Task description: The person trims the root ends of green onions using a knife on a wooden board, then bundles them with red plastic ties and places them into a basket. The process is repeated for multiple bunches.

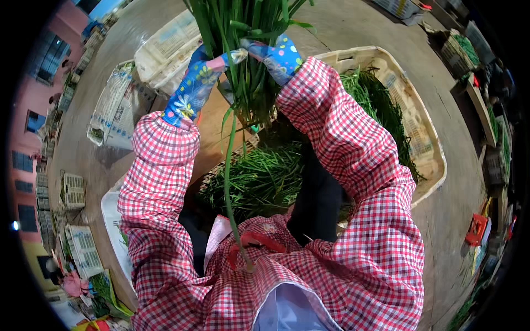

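Observation:
Both my hands wear blue flower-patterned gloves. They meet in front of a thick bunch of long green leafy stalks, held up at the top of the view. My left hand wraps the bunch from the left, its thumb towards the middle. My right hand grips it from the right, with its fingers partly hidden by leaves. The thinner ends hang below the gloves. One long loose stalk trails down to my checked apron. Beneath the bunch, a heap of cut greens lies between my legs.
To my right, a large cream plastic crate holds more greens. A tan board lies ahead, left of the bunch. White crates and a crate with a printed covering stand ahead on the left. More crates line the concrete floor's edges.

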### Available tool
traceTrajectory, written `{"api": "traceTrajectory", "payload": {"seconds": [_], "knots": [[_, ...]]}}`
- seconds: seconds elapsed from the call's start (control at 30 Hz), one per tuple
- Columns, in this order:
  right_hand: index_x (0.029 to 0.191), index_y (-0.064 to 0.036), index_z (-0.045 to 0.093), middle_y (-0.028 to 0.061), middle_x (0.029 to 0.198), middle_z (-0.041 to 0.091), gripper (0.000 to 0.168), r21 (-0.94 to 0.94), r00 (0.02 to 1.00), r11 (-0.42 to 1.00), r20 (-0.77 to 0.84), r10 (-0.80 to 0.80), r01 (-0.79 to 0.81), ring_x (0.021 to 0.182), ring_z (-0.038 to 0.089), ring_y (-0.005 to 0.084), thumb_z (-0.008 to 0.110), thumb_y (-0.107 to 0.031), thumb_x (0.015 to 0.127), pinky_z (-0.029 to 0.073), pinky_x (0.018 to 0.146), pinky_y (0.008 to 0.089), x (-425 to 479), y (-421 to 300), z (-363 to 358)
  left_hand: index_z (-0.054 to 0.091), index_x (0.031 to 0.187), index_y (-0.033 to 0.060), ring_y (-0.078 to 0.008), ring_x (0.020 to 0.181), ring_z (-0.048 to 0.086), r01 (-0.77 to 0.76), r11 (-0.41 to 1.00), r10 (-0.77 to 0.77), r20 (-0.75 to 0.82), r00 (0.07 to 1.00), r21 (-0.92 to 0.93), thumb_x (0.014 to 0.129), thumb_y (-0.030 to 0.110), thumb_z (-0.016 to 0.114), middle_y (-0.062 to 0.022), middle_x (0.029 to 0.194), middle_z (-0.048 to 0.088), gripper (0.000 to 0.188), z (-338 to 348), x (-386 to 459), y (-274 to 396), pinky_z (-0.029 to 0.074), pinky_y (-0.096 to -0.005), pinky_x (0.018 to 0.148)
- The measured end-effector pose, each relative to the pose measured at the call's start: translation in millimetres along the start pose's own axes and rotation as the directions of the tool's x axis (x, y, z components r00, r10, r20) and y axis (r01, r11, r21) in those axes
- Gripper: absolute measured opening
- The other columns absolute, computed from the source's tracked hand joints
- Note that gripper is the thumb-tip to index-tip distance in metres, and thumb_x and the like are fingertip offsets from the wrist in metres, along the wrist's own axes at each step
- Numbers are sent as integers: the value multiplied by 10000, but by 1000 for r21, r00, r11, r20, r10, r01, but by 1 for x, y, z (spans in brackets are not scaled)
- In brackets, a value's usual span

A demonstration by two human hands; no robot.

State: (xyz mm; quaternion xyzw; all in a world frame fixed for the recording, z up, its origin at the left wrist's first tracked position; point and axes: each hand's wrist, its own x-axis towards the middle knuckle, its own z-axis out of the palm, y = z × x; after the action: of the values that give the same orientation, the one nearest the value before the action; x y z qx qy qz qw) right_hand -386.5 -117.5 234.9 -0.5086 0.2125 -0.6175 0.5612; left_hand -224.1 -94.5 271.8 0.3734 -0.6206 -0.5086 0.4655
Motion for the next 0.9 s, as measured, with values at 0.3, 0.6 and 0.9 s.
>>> {"api": "traceTrajectory", "payload": {"seconds": [0.3,0.6,0.9], "knots": [[1008,-39,620,81,907,663,227,-393,971,916,239,15,83,814,632,171,633,-105,791,510,739,302,34,70,24,580,1015,-29,-132,854,580,5,994,35,-378,925,105,744,23,673,-62,944,616,291,-70,-4,-90,483,-260,741],[1152,-38,523,116,1121,580,388,-440,928,893,365,78,98,985,572,249,630,-141,794,461,845,347,40,168,-17,577,984,-24,-124,834,580,-17,952,-85,-318,944,-306,746,3,653,-68,927,612,251,-86,5,-198,484,-270,744],[1263,-32,427,155,1180,529,606,-155,916,988,395,70,-9,1053,515,196,698,-148,734,426,885,320,36,152,13,511,1096,24,-164,902,552,-224,706,357,-65,932,672,773,45,618,-55,1022,576,341,-86,-4,-217,442,-269,809]]}}
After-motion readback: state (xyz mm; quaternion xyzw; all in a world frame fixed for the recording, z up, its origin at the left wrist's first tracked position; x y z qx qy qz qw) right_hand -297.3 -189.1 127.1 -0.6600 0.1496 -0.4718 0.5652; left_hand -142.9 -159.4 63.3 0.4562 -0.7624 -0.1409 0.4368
